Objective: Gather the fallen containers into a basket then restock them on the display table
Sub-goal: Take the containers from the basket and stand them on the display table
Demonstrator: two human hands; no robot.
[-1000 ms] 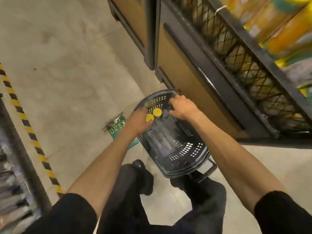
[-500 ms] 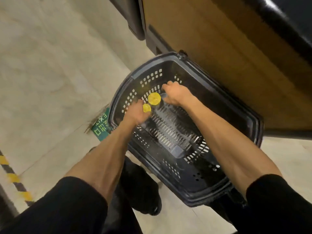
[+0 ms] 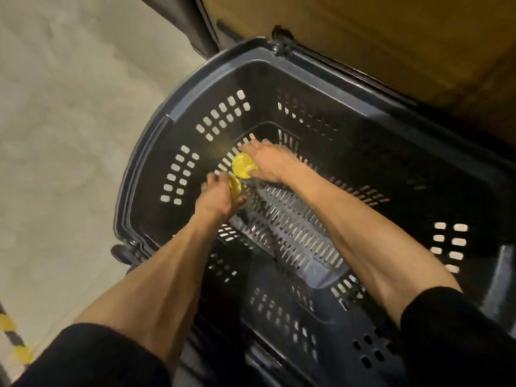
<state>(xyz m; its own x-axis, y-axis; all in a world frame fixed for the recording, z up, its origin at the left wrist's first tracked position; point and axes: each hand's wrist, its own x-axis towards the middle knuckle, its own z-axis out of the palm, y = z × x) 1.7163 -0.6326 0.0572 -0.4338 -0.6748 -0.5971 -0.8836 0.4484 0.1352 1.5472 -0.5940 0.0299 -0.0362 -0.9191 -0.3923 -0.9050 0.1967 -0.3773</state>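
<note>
A black plastic shopping basket (image 3: 178,107) with perforated walls stands on the floor below me. Both my hands reach down to its bottom. My left hand (image 3: 217,198) grips a container with a yellow lid (image 3: 235,187), most of it hidden by the fingers. My right hand (image 3: 268,163) holds a second container with a round yellow lid (image 3: 242,166) facing up, thumb on the lid's edge. The two lids sit close together near the basket's far-left corner.
A wooden display base (image 3: 391,37) with a dark frame stands right behind the basket. Pale stone floor (image 3: 69,121) spreads to the left. Yellow-black hazard tape (image 3: 14,339) shows at the lower left. The basket's folded handle (image 3: 293,236) lies along its bottom.
I have bent much closer to the basket, which now fills the view. Both hands went deeper, carrying the yellow-lidded containers down to its bottom. The shelves above left the view.
</note>
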